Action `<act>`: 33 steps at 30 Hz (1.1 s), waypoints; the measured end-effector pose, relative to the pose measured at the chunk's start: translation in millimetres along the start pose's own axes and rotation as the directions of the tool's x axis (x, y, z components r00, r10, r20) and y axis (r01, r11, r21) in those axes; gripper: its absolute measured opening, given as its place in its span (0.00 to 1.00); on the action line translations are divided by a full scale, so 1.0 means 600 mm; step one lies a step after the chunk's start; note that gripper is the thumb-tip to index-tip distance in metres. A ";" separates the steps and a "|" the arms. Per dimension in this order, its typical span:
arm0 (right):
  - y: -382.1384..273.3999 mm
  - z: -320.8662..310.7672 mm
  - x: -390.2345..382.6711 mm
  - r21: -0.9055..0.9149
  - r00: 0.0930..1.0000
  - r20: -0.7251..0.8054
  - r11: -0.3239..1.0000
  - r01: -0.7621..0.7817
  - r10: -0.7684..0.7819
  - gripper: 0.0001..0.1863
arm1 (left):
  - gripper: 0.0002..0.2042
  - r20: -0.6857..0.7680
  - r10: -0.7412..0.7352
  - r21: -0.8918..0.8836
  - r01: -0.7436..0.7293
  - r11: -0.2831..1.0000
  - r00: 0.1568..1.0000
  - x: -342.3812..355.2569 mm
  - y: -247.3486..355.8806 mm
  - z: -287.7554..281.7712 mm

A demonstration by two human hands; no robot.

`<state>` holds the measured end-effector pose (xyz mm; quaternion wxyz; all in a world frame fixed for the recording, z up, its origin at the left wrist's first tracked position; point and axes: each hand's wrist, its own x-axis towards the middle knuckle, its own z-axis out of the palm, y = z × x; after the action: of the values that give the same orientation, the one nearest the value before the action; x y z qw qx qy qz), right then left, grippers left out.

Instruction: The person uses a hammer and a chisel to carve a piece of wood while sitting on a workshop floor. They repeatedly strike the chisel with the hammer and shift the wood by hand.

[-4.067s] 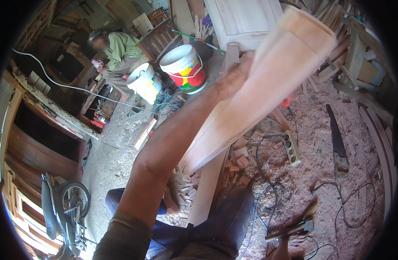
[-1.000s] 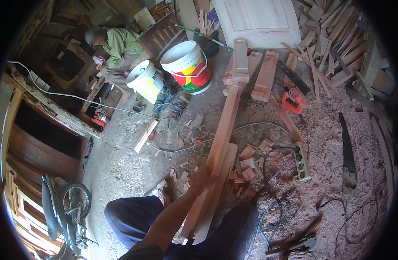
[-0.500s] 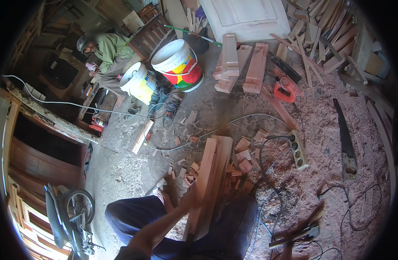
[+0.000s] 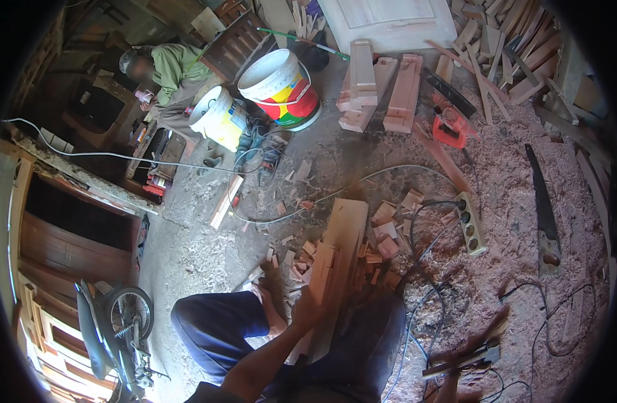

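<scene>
The left hand (image 4: 308,310) closes its grip around the side of a narrow reddish wooden bar (image 4: 325,270), which lies along a wider pale wooden plank (image 4: 349,218) between the person's dark blue trouser legs (image 4: 218,326). The right hand is out of view; its grip cannot be told. Small reddish wood offcuts (image 4: 388,247) lie just beside the plank, near a cream power strip (image 4: 470,224).

Matt wooden beam (image 4: 324,272), smooth plastic bucket (image 4: 263,72)

Left of the cream power strip (image 4: 470,224): tan plank (image 4: 347,218), white bucket (image 4: 279,91) with red, yellow and green patches.
</scene>
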<state>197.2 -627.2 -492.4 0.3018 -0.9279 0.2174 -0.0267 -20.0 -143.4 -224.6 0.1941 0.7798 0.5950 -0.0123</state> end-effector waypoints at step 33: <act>0.051 -0.052 -0.002 -0.041 0.995 -0.095 0.998 -0.045 0.041 0.16 | 0.29 -0.011 -0.088 0.167 0.089 0.982 0.996 0.028 0.032 0.000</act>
<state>178.9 -665.9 -484.2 0.2718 -0.9269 0.2520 -0.0593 3.2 -132.0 -223.6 0.1260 0.7663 0.6262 -0.0696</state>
